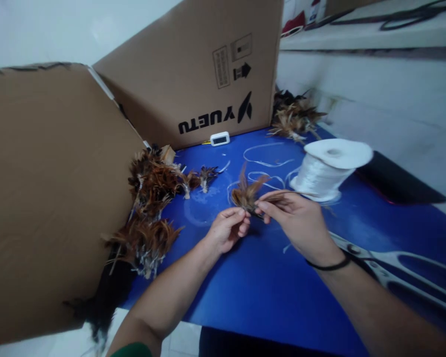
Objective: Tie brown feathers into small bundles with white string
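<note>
A small bunch of brown feathers (247,194) is held over the blue table top (267,282). My left hand (227,229) pinches its lower end from the left. My right hand (301,220) pinches the same bunch from the right, a black band on its wrist. A white spool of thread (325,168) stands just behind my right hand, and loose thread loops (265,161) lie on the blue surface behind the feathers.
A heap of bundled brown feathers (152,208) lies at the left against a cardboard sheet (48,198). A cardboard box (196,64) stands behind, a small white timer (219,139) at its foot. More feathers (293,116) lie at the back right. Large scissors (401,270) rest at the right.
</note>
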A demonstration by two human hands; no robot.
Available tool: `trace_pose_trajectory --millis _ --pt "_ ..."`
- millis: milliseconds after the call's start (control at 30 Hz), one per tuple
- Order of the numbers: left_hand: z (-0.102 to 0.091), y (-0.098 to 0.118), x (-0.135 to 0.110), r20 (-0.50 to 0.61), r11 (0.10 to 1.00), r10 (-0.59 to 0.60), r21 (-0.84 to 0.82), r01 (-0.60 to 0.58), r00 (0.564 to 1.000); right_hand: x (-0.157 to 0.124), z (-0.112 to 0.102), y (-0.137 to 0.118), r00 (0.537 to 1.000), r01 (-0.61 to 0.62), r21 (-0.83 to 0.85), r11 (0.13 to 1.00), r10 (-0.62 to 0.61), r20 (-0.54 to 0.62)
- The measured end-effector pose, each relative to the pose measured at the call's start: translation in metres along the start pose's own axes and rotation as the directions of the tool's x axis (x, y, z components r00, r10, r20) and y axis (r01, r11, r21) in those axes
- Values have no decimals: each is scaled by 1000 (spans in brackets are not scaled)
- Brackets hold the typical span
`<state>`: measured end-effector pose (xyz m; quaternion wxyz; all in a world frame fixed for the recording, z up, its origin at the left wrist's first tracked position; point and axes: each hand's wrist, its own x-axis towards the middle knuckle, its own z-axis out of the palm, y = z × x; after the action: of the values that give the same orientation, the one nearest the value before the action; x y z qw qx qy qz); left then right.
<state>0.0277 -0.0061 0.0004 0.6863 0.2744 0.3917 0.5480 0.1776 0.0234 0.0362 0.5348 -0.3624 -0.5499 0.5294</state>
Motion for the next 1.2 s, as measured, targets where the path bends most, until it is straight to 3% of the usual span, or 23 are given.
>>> trace_pose_trajectory --millis 267,633,1200 --pt "5 5 -4 49 999 -40 -21 41 998 1 1 -5 998 59 -1 998 -59 -15" --pt "4 3 -7 147 992 -88 -73 100 985 -4 3 -7 999 41 1 999 -41 -2" --pt "1 1 -6 191 986 -102 -114 125 976 -4 3 -2 995 83 46 995 -85 51"
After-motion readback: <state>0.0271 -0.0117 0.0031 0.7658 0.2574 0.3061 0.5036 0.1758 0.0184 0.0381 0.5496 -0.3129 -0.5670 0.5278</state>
